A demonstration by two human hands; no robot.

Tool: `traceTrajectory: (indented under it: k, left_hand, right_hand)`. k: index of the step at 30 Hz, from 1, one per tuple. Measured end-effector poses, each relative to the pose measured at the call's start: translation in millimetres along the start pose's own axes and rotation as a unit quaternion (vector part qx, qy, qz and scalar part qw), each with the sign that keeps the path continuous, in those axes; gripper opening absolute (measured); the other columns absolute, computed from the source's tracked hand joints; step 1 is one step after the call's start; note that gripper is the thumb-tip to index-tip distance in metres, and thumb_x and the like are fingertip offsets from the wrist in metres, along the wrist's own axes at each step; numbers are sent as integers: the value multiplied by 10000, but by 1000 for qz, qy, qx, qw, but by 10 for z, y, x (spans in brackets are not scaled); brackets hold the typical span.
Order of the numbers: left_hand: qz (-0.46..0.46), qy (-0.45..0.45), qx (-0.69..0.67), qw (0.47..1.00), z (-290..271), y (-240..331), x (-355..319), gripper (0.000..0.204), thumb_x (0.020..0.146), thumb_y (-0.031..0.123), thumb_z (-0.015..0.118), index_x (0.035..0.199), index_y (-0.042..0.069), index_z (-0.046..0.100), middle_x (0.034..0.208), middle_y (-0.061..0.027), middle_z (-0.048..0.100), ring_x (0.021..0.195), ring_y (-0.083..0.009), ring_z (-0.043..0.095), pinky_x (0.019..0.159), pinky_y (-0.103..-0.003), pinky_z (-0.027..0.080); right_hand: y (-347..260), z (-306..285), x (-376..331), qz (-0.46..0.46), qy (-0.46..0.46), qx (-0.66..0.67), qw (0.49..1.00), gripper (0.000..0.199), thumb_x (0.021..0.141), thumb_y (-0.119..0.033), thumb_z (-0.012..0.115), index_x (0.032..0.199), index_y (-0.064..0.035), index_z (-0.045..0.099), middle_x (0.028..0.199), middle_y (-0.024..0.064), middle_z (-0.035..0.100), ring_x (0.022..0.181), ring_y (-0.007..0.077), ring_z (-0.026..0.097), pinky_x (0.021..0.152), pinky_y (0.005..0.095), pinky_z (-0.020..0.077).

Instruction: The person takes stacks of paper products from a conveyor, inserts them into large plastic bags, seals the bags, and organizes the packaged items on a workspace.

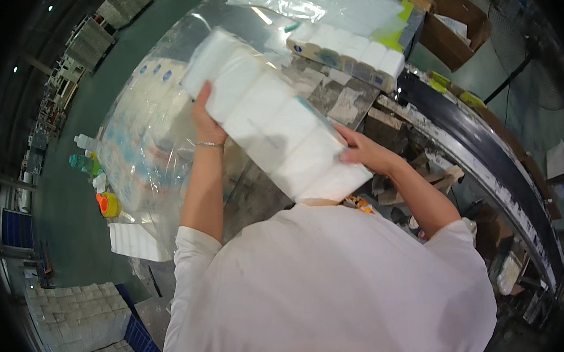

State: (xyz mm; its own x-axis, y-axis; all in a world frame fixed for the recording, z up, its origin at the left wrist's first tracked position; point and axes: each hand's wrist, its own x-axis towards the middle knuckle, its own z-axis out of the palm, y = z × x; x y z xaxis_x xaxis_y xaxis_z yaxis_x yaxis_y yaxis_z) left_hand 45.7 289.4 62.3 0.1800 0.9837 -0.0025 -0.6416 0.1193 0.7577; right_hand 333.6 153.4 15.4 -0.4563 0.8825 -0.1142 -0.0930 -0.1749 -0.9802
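Between my two hands, a long white plastic-wrapped pack of paper rolls (261, 115) is held slantwise above the worktable, its far end to the left and its near end close to my shirt. My left hand (207, 121) grips the pack's left side near the far end, thumb up along the edge. On the opposite side, nearer my body, my right hand (362, 152) is closed on the pack's right edge. Fingers under the pack are hidden. A similar pack of rolls (345, 52) lies farther off, on the right. Left of the held pack spreads a large clear plastic bag (142, 143) with several packs inside.
A dark curved conveyor belt (472, 133) with a metal rail runs down the right side. An open cardboard box (451, 30) stands beyond it. Bottles (85, 163) and an orange-and-yellow container (107, 204) edge the table's left. White packs (85, 311) are stacked at lower left.
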Motion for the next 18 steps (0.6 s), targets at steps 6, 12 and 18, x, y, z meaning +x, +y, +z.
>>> traceTrajectory:
  k: [6, 12, 18]
  left_hand:
    - [39, 11, -8, 999, 27, -175, -292, 563, 893, 435, 379, 1252, 2, 385, 1221, -139, 483, 1096, -292, 485, 949, -401, 381]
    - [52, -76, -148, 985, 19, -644, -433, 583, 892, 499, 342, 1291, 74, 358, 1280, -97, 425, 1155, -261, 412, 990, -388, 319]
    - [67, -168, -226, 957, -17, -261, -254, 595, 881, 507, 359, 1285, 70, 363, 1274, -101, 428, 1149, -273, 412, 986, -402, 319]
  right_hand:
    - [-82, 428, -478, -29, 144, -26, 989, 837, 595, -201, 765, 1271, 28, 327, 1181, 84, 455, 1085, 180, 444, 939, 295, 331]
    - [-513, 908, -594, -230, 295, -212, 903, 949, 527, -300, 810, 1283, -17, 310, 1099, 180, 543, 1026, 279, 544, 825, 339, 448]
    - [-502, 979, -673, -226, 253, -212, 917, 858, 574, -229, 797, 1279, -20, 354, 1171, 165, 519, 1056, 265, 532, 901, 348, 407]
